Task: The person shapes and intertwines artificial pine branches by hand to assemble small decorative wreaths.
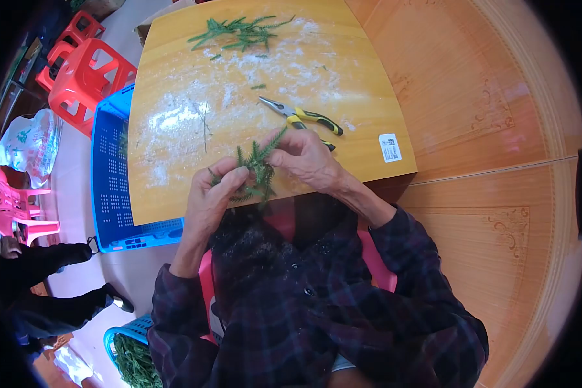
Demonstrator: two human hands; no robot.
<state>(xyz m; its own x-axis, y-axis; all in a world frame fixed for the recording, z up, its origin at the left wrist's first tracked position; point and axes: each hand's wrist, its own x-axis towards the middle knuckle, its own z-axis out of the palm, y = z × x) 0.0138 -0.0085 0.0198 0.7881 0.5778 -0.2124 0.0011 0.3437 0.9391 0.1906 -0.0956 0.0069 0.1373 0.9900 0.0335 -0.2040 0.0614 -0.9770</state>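
Between my two hands, over the near edge of the wooden table (362, 97), is a green artificial-looking fir sprig (260, 171) with several short needled branches. My left hand (216, 191) pinches its lower left part between thumb and fingers. On the other side, my right hand (307, 158) grips an upper branch with thumb and forefinger. Just beyond my right hand lie long-nose pliers (304, 116) with yellow and black handles, their jaws pointing to the far left. A pile of similar green sprigs (239, 32) rests at the table's far end.
White flakes and a thin wire-like stem (205, 126) are scattered on the tabletop. A blue plastic crate (110, 187) stands against its left side. Red stools (87, 81) are beyond. At lower left are a basket of green sprigs (136, 362) and another person's legs (58, 304). Wooden panels (478, 116) stand right.
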